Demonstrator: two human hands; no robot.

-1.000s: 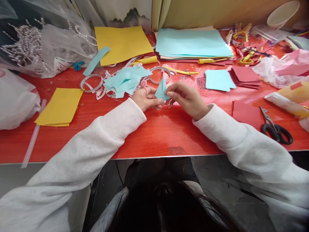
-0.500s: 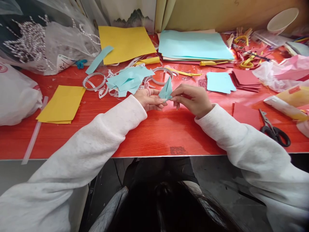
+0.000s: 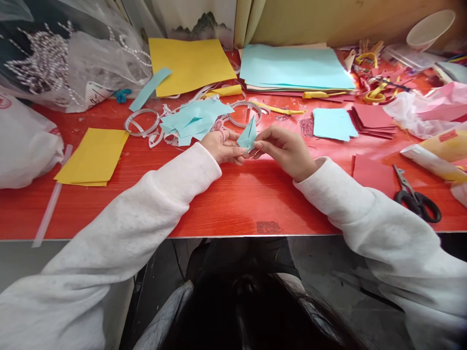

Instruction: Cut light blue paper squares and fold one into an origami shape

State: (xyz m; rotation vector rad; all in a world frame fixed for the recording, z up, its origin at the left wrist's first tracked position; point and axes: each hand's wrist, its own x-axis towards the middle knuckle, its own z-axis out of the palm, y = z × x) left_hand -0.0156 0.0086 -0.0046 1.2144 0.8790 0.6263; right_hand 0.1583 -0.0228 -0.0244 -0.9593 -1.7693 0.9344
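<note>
A folded blue paper (image 3: 248,135) is held over the bench (image 3: 233,204), its point turned toward one o'clock. Its lower left edge is pinched by the left hand (image 3: 223,147), its lower right by the right hand (image 3: 288,151). Toward six o'clock, room for moving is left up to the bench's front edge. Space is narrowed by blue scraps (image 3: 193,119) toward ten o'clock, a tape ring (image 3: 261,116) at twelve, and scissors (image 3: 410,188) near four, beside the right sleeve (image 3: 350,197).
</note>
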